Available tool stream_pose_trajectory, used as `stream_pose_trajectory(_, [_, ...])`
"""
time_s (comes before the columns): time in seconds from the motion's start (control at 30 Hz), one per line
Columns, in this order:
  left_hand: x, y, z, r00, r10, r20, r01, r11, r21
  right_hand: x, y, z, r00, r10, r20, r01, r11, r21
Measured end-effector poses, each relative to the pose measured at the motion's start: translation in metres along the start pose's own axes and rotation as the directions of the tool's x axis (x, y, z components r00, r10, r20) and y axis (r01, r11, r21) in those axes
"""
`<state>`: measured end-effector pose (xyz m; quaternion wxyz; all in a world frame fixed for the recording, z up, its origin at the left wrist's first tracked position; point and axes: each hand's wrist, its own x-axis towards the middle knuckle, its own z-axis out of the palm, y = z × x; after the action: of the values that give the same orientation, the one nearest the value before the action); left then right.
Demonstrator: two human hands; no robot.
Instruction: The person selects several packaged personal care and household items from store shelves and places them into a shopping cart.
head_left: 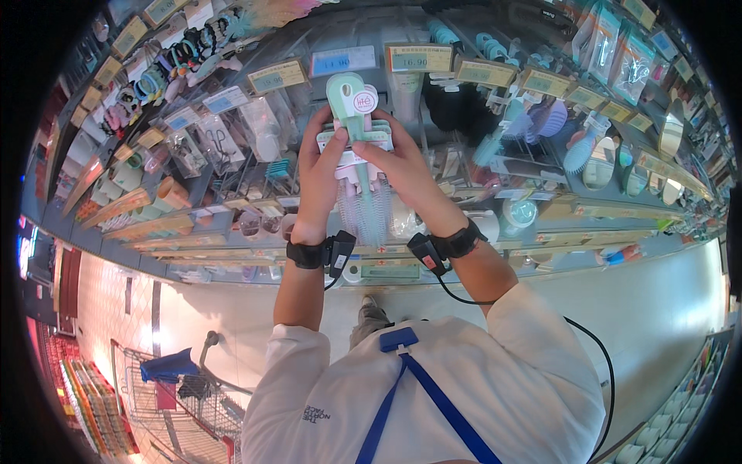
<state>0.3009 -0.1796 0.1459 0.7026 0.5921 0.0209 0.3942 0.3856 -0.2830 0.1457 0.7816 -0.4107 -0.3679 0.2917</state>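
Both hands hold a bunch of round hairbrushes (365, 203) in front of the shelf, their green and pink handles up and bristles down. My left hand (320, 174) grips the bunch from the left, its thumb across the card collars. From the right, my right hand (406, 165) closes on the same collars, its thumb close to the other. The front brush has a pale green handle (342, 90) with a round sticker. A dark strap with a small device is on each wrist. Just above the bunch is a blue-faced price tag (343, 61).
Shelves carry hanging hair ties (185, 58), a light blue paddle brush (578, 152), a purple brush (548, 122), hand mirrors (600, 165) and cups (173, 191). Price tags (420, 58) line the shelf edges. A wire shopping cart (174, 400) stands behind at the lower left.
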Motion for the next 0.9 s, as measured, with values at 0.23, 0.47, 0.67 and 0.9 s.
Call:
stream_pose_trajectory(0.23, [-0.056,0.009,-0.024,0.999,0.029,-0.039,-0.026,0.995,0.092,-0.046,0.027,0.025,0.995,0.075,0.07,-0.084,0.986,0.142])
stream_pose_trajectory(0.47, [-0.175,0.039,-0.086,0.977,0.195,-0.09,-0.129,0.867,0.481,-0.118,0.072,0.086,0.961,0.113,0.254,-0.108,0.994,-0.032])
stream_pose_trajectory(0.67, [-0.313,0.106,-0.149,0.903,0.285,-0.321,-0.087,0.854,0.513,-0.19,0.134,0.192,0.837,0.23,0.496,-0.264,0.965,-0.002])
stream_pose_trajectory(0.9, [-0.493,0.238,-0.232,0.706,0.407,-0.579,0.096,0.756,0.648,-0.29,0.204,0.379,0.57,0.165,0.805,-0.357,0.932,0.062])
